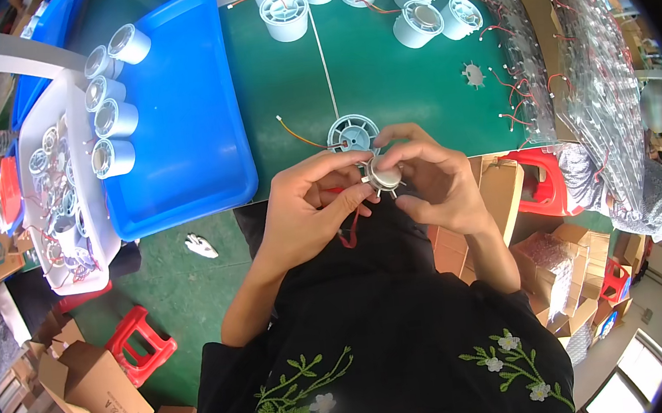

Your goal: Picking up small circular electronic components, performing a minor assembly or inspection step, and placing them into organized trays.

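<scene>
Just past the table's near edge I hold a small round silver metal part with short tabs (385, 175) between both hands. My left hand (303, 209) pinches it from the left with thumb and forefinger; the other fingers curl under. From the right, the bent fingers and thumb of my right hand (445, 182) close round it. A red wire or strip (350, 239) hangs below my left fingers. Right behind the hands, a light-blue round plastic housing (351, 131) rests on the green table, partly covered by my fingers, an orange wire trailing left.
A blue tray (184, 117) with several white cups lies left, beside a white bin (100, 231) of wired parts. Several light-blue housings (284, 18) stand at the back. A flat silver plate (473, 75) and clear trays with red wires (590, 99) are right. Red stools (140, 343) and cartons stand below.
</scene>
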